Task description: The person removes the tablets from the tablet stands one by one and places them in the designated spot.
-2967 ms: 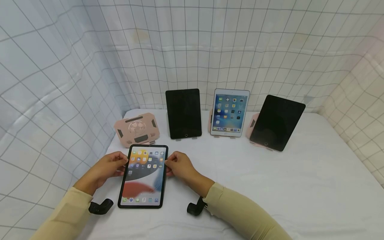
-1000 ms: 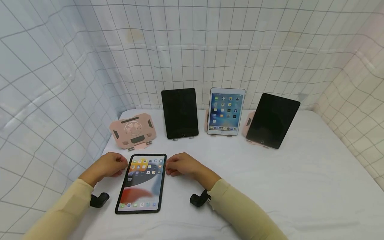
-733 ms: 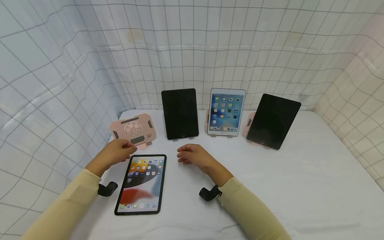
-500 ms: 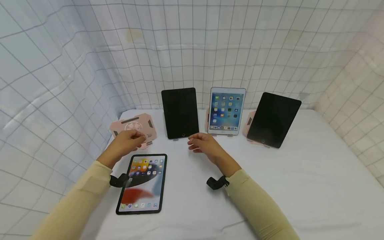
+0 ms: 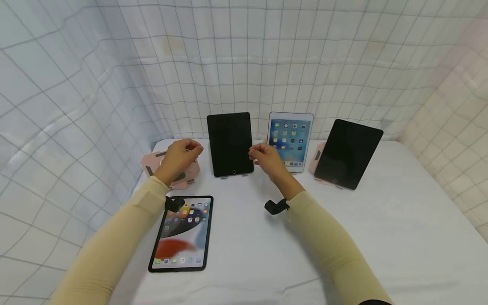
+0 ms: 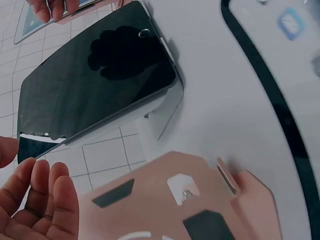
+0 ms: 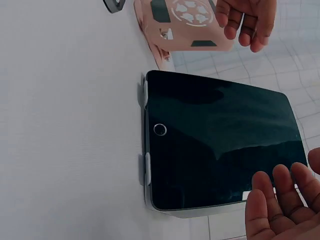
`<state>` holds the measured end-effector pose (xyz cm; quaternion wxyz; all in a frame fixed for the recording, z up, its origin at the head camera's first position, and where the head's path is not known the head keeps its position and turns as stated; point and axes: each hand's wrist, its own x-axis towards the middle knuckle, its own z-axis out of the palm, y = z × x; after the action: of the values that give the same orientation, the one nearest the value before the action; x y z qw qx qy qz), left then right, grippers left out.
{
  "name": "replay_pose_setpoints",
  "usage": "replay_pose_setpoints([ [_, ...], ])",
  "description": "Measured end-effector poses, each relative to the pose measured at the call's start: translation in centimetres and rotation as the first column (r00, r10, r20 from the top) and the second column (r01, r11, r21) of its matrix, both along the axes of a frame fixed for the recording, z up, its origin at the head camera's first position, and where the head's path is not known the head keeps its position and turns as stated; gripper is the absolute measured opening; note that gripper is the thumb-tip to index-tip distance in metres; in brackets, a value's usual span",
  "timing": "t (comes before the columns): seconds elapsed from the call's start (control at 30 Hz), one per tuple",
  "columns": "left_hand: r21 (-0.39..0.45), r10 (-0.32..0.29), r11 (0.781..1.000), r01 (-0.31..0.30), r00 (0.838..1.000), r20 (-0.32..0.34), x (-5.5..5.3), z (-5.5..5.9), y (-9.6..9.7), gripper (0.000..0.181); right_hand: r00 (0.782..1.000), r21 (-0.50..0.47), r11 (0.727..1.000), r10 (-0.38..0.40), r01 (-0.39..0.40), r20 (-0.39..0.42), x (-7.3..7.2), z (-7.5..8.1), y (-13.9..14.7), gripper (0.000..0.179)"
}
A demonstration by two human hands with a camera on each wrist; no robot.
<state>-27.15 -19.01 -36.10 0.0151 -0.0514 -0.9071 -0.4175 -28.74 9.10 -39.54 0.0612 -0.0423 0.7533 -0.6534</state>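
In the head view a black tablet (image 5: 230, 144) with a dark screen leans upright on a stand. My left hand (image 5: 179, 157) is in the air just left of it, in front of a bare pink tablet stand (image 5: 193, 171). Near the black tablet's right edge hovers my right hand (image 5: 268, 161). In the left wrist view, the left thumb and fingers (image 6: 60, 192) lie loosely bent by the tablet's upper corner, holding nothing. The right wrist view has the right fingers (image 7: 287, 187) loosely curved beside the opposite edge; contact cannot be made out. A lit tablet (image 5: 181, 241) lies flat below the left forearm.
Right of the black tablet stands a white tablet (image 5: 291, 137) with a lit screen, partly behind my right hand. Another black tablet (image 5: 348, 154) leans at an angle on a pink stand (image 5: 317, 156) farther right. Gridded white curtains (image 5: 244, 63) enclose the white-covered table (image 5: 381, 237).
Three seconds ago both hands held the lit tablet by its sides. It was set down nearer the table's front and let go. The hands then moved away from me to the dark tablet.
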Motion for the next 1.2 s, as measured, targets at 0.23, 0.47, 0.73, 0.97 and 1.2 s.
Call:
replay_pose_setpoints([
  [0.23,0.059,0.087,0.995,-0.086,0.996,-0.02,-2.0,-0.3,1.5,0.035,0.969,0.143,0.976,-0.135,0.167,-0.209,-1.7,1.8,-0.8,0.023],
  [0.47,0.11,0.168,0.98,-0.163,0.985,-0.039,-3.5,-0.1,2.6,0.038,0.959,0.226,0.954,-0.14,0.197,-0.246,-3.2,3.0,-1.5,0.029],
  [0.73,0.168,0.219,0.963,-0.213,0.976,-0.018,-4.4,0.5,3.7,0.045,0.962,0.225,0.952,-0.16,0.21,-0.22,-4.6,3.0,-2.4,0.042],
  [0.97,0.221,0.258,0.941,-0.255,0.966,0.017,-4.7,0.0,4.3,0.042,0.954,0.196,0.946,-0.215,0.257,-0.21,-5.9,2.1,-2.9,0.035],
  [1.2,0.297,0.3,0.911,-0.287,0.954,0.0,-5.1,-0.9,5.1,0.032,0.949,0.169,0.947,-0.237,0.273,-0.206,-6.3,1.9,-3.1,0.028],
])
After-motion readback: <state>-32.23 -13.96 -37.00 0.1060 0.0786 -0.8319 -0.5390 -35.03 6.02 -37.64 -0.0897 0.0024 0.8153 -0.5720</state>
